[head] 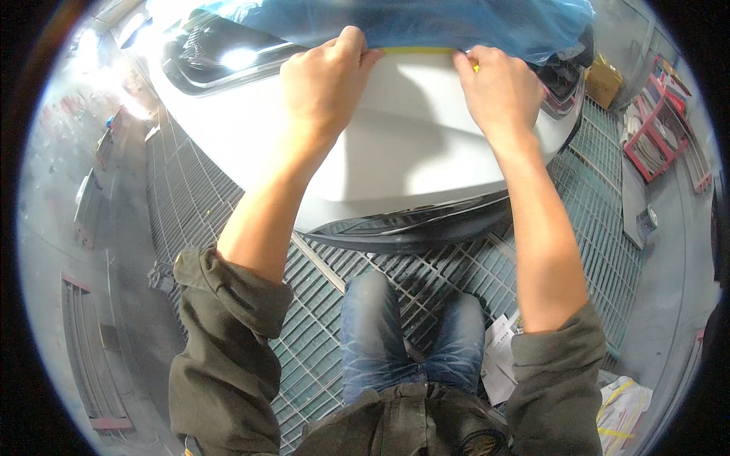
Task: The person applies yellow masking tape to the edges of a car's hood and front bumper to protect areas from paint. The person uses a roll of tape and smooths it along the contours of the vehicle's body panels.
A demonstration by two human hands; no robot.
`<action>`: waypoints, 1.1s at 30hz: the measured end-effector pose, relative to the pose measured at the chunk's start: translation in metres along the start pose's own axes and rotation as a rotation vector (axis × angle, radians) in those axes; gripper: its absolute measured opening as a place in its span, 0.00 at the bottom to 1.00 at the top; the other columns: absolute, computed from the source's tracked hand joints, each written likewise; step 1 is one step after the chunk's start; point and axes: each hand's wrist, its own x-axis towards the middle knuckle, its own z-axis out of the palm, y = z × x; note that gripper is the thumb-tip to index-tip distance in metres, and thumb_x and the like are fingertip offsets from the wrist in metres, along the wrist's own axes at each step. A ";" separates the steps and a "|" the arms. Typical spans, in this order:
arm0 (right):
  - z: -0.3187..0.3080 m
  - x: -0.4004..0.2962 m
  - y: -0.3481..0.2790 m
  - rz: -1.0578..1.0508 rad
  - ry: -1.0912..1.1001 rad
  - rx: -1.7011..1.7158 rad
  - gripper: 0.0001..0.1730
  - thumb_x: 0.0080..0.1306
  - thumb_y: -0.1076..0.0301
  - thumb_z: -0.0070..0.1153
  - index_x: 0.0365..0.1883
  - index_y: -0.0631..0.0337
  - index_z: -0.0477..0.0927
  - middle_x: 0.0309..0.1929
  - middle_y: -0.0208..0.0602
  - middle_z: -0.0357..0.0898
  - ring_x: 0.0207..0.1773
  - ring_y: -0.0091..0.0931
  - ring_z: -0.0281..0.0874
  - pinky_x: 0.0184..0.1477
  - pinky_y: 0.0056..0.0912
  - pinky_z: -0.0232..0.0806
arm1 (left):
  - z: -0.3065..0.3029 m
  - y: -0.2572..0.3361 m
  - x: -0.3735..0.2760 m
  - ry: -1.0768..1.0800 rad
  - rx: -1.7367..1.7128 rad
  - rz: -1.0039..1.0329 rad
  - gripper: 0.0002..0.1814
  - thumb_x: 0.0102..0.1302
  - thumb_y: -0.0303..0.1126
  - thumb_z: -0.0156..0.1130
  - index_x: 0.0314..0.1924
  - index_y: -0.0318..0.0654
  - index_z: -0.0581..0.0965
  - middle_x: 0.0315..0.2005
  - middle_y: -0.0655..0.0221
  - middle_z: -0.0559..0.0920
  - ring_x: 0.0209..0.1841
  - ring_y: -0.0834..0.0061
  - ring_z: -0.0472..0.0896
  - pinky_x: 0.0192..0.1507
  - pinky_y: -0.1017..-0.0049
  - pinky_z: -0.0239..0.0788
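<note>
A strip of yellow masking tape (419, 51) stretches taut between my two hands, along the upper edge of a white car bumper (393, 137). My left hand (325, 85) pinches the strip at its left end, thumb and fingers together. At the other end, my right hand (502, 91) grips the tape, and a bit of yellow shows beside its thumb. Blue plastic film (422, 23) covers the car just above the strip. To the left of my left hand is a glossy car lamp (228, 57); another lamp (559, 85) is partly hidden behind my right hand.
Black lower trim (399, 228) juts out above the metal floor grating (311, 336) before my knees. Paper sheets (499, 359) lie by my right leg. On the right are a white bundle with yellow tape (624, 407), a red rack (656, 134) and a cardboard box (603, 81).
</note>
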 end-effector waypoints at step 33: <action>-0.011 -0.012 0.069 -0.130 0.059 0.034 0.15 0.72 0.52 0.57 0.37 0.51 0.87 0.27 0.45 0.86 0.32 0.46 0.86 0.34 0.49 0.78 | 0.051 0.055 0.021 0.055 -0.138 -0.015 0.14 0.61 0.41 0.74 0.31 0.42 0.78 0.21 0.66 0.85 0.23 0.65 0.85 0.26 0.69 0.74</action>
